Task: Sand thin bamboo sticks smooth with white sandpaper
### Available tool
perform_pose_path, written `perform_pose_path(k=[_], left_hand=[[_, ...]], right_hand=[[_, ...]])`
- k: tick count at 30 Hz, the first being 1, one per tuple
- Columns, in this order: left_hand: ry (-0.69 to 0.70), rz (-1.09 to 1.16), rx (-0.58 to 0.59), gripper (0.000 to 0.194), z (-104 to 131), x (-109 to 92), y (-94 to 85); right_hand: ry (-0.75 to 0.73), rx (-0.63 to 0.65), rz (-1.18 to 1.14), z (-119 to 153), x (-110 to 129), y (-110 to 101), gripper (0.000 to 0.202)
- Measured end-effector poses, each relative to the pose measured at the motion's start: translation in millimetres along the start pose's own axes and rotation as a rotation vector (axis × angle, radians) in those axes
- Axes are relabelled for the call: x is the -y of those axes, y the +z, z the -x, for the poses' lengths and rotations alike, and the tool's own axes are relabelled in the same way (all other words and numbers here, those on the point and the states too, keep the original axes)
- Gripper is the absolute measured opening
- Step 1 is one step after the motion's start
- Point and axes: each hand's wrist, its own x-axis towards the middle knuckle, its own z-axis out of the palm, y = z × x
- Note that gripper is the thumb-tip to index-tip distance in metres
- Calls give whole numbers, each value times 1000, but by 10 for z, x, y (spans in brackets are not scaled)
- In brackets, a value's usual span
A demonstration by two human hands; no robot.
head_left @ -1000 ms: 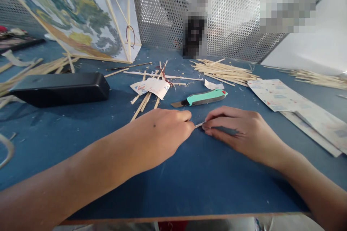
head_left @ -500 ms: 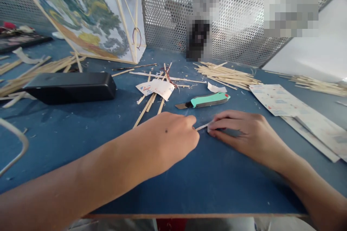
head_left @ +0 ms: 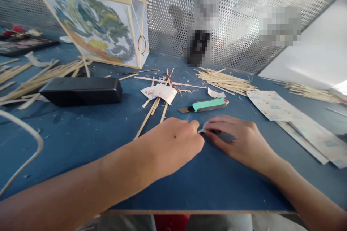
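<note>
My left hand [head_left: 176, 146] is closed in a fist around a thin wooden stick [head_left: 200, 130], and only a short end shows past the fingers. Facing it, my right hand [head_left: 240, 135] pinches a small whitish piece of paper [head_left: 205, 127] against that end, thumb below and fingers above. The two hands nearly meet low over the blue table [head_left: 217, 187]. Just beyond them lies a turquoise utility knife [head_left: 210, 104], blade out and pointing left. Printed paper scraps [head_left: 159, 92] rest on several crossed sticks [head_left: 146, 121] behind my left hand.
A black oblong case [head_left: 81, 92] and a white cable [head_left: 36, 144] are at left. Behind stands a stick-framed box with a dragon picture [head_left: 94, 25]. Stick piles [head_left: 225, 81] lie near a perforated metal screen [head_left: 168, 14]. Printed sheets [head_left: 273, 104] lie at right.
My right hand has moved left with the paper piece, closer to my left fist, so less of the stick shows between them. The camera view has shifted slightly.
</note>
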Motion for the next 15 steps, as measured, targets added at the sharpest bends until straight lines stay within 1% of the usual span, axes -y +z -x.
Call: perform_pose_path(k=[4, 6, 9, 12, 15], left_hand=[[6, 7, 6, 24, 16, -5, 4], [7, 8, -9, 22, 26, -1, 14], [8, 16, -27, 18, 34, 5, 30], [15, 14, -55, 15, 34, 3, 36], [28, 11, -64, 14, 30, -1, 28]], right_hand=[[-140, 23, 111, -34, 34, 12, 12], [-175, 60, 187, -69, 37, 13, 10], [-235, 145, 273, -119, 23, -17, 14], [-250, 198, 206, -136, 2, -76, 14], [-234, 190, 133, -128, -20, -116, 11]])
